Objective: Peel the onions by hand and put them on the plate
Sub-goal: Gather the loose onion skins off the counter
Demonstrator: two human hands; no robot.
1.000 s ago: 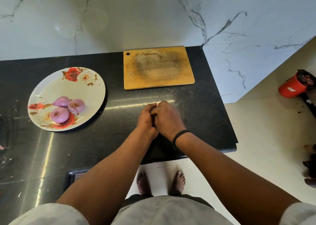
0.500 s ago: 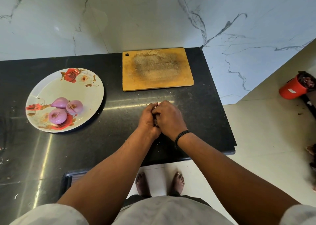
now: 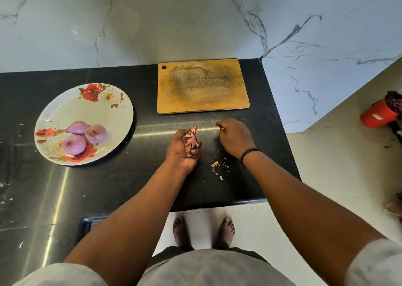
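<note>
Three peeled purple onions (image 3: 83,136) lie together on the flowered white plate (image 3: 65,111) at the left of the black counter. My left hand (image 3: 181,149) is at the counter's middle and grips a bunch of pink onion skins (image 3: 191,140). My right hand (image 3: 236,139) is a little to the right of it, fingers curled, pinching a tiny scrap of skin at its fingertips just above the counter. Loose skin flakes (image 3: 218,167) lie on the counter below and between the hands.
A worn wooden cutting board (image 3: 202,85) lies behind the hands against the marble wall. The counter's right edge (image 3: 289,150) drops to a pale floor, where a red bin (image 3: 379,115) stands. My bare feet show below the front edge.
My hands were pressed together over the skins; now they have parted. The right hand moved right, the left keeps the bunch of skins, and flakes on the counter are uncovered.
</note>
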